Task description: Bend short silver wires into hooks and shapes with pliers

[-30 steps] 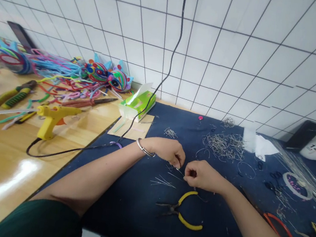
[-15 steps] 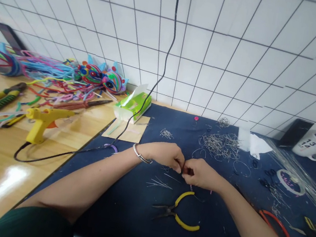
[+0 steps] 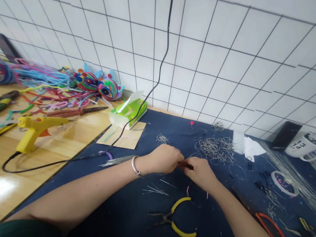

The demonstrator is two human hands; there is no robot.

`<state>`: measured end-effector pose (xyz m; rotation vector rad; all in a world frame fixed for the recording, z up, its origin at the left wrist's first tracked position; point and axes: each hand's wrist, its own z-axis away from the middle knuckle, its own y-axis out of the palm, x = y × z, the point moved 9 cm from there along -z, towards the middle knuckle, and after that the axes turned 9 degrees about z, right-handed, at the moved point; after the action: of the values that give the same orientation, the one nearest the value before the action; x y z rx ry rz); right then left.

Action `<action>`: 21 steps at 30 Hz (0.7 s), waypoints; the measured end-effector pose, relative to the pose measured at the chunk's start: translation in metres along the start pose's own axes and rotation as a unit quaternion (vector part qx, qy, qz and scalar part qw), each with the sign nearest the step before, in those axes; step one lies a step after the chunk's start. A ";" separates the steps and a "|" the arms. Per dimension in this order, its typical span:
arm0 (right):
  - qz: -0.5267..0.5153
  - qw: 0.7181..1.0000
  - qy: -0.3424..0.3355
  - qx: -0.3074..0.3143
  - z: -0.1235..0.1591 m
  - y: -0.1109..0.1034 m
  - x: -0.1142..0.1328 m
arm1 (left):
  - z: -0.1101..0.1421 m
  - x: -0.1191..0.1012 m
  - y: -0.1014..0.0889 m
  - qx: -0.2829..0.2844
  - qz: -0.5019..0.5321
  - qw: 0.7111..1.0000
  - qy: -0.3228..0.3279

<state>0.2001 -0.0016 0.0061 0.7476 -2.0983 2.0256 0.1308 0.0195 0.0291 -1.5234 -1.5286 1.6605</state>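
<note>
Over the dark blue mat (image 3: 119, 223), my left hand (image 3: 165, 159) and my right hand (image 3: 199, 173) meet at the fingertips. Both are closed in a pinch; whatever lies between the fingers is too small and too hidden to name. A short pink piece (image 3: 187, 191) shows just below my right hand, with another by the wrist. Nearer to me lie yellow-handled pliers (image 3: 166, 216), jaws pointing left. Several thin metal pins (image 3: 156, 190) are scattered below my left hand. A bundle of thin wires (image 3: 118, 161) passes beneath the left wrist, which wears a silver bangle.
Beyond the hands are a pile of bent wire pieces (image 3: 215, 148) and a green tissue box (image 3: 130, 114). A yellow glue gun (image 3: 34, 130) with its black cable lies left. On the right are a white mug (image 3: 303, 147), a bead dish (image 3: 284, 184) and orange-handled pliers (image 3: 273, 231).
The camera view has shifted slightly, moving the scene down and left. My hands remain together at the fingertips, with the right fingers turned a little. More of the pink pieces shows under the right hand.
</note>
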 end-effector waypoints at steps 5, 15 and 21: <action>-0.027 0.996 0.047 -0.068 0.000 -0.012 -0.011 | -0.002 0.001 -0.002 -0.043 -0.027 0.998 -0.035; -0.215 0.964 0.146 -0.052 0.000 -0.006 -0.043 | -0.007 0.033 0.011 -0.114 0.319 0.925 -0.171; -0.405 0.897 0.162 0.077 0.000 0.006 -0.049 | -0.008 0.036 0.025 -0.064 0.528 0.824 -0.195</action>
<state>0.2395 0.0109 -0.0201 1.0013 -1.1549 1.6737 0.1355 0.0454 -0.0070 -2.4759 -0.9394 2.6150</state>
